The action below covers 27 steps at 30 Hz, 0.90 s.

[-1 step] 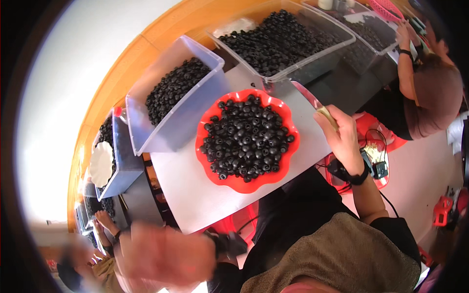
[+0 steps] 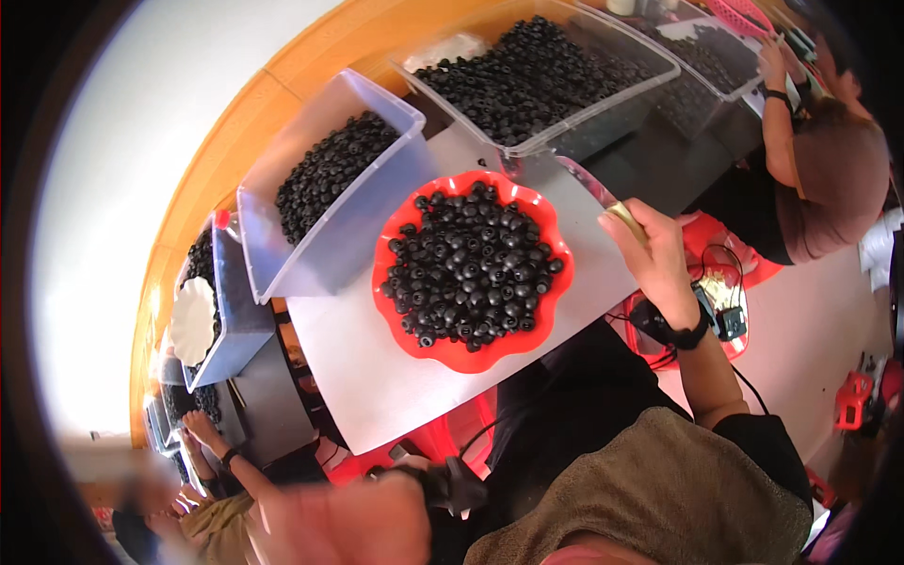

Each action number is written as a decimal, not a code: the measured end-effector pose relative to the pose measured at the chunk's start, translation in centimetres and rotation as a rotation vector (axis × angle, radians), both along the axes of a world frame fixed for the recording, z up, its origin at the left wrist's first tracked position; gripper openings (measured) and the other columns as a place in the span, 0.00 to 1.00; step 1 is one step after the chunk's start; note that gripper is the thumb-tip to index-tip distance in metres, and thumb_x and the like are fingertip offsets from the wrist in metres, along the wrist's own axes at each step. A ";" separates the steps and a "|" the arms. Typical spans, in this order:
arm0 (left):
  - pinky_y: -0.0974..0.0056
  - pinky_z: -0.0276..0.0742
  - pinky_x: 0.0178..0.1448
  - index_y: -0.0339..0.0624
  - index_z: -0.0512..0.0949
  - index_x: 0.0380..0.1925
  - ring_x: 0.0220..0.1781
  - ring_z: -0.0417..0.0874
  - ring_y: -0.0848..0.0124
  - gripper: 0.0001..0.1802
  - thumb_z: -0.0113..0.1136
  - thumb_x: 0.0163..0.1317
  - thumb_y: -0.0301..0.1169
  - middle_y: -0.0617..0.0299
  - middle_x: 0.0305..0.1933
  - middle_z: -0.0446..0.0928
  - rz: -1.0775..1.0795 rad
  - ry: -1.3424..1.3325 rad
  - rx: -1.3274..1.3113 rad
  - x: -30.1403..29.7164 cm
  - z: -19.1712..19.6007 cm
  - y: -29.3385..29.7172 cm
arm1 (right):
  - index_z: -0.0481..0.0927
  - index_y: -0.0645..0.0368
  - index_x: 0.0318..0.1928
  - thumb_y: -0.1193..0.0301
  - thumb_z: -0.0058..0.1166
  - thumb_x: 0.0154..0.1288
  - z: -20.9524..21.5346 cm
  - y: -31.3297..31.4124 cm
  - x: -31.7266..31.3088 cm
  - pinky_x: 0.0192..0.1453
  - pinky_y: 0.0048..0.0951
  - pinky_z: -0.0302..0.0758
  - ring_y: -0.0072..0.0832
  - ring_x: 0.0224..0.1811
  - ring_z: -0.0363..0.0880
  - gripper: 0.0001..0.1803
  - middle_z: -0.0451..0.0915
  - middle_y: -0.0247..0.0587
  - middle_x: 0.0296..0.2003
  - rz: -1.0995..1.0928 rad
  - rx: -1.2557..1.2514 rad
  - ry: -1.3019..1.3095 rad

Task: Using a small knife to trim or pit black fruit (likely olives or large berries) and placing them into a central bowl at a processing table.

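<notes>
A knife (image 2: 586, 181) with a yellowish handle is gripped in my right hand (image 2: 656, 250), its blade pointing up and left past the bowl's right side. In front of me a red scalloped bowl (image 2: 554, 315) sits on a white board (image 2: 344, 395). Shiny black, round, berry-like pieces (image 2: 471, 259) fill it, some with a ring-shaped opening. My left hand (image 2: 348, 523) is a large blur at the lower edge, apart from the bowl. Its fingers are smeared, so whether it holds anything does not show.
Beyond the bowl stand a clear bin (image 2: 603, 104) and a bluish bin (image 2: 353, 202) of black pieces. Farther left, another bin (image 2: 235, 320) carries a white scalloped dish (image 2: 194, 322). Co-workers sit at right (image 2: 838, 179) and lower left (image 2: 221, 527). A red basket (image 2: 744, 330) holds dark devices and cables.
My blurred left hand has moved down and slightly right. My right hand still holds the knife. The whole view has shifted a little.
</notes>
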<state>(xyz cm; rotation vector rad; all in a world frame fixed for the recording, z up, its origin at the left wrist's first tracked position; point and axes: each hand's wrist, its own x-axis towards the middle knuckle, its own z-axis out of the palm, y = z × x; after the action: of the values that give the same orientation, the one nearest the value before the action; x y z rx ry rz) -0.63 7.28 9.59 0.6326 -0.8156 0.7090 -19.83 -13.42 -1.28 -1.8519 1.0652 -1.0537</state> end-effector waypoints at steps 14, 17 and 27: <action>0.53 0.68 0.48 0.33 0.75 0.40 0.31 0.72 0.66 0.12 0.56 0.57 0.28 0.61 0.35 0.72 -0.364 0.010 0.623 12.1 1.3 1.2 | 0.79 0.66 0.27 0.65 0.62 0.59 -5.1 -5.0 -0.9 0.22 0.25 0.63 0.14 0.20 0.63 0.15 0.72 0.35 0.16 0.111 0.066 -0.042; 0.56 0.68 0.46 0.33 0.75 0.40 0.30 0.71 0.68 0.11 0.56 0.57 0.26 0.62 0.34 0.72 -0.389 0.008 0.733 15.1 1.7 1.7 | 0.80 0.66 0.29 0.66 0.62 0.59 -6.3 -5.9 -1.1 0.23 0.24 0.64 0.13 0.20 0.65 0.13 0.74 0.33 0.17 0.198 0.022 0.063; 0.64 0.67 0.38 0.33 0.76 0.37 0.26 0.70 0.72 0.07 0.56 0.57 0.20 0.63 0.30 0.73 -0.326 0.013 1.134 -2.2 -2.1 -3.3 | 0.81 0.67 0.29 0.60 0.63 0.58 -5.2 -5.3 -0.8 0.24 0.26 0.67 0.20 0.18 0.69 0.18 0.75 0.42 0.17 0.180 0.072 -0.050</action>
<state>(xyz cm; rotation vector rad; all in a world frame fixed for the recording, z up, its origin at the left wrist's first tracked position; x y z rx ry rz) -2.86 3.98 7.47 1.4624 -1.2573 -0.1284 -20.63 -18.68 -6.44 -1.8165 0.8787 -0.9393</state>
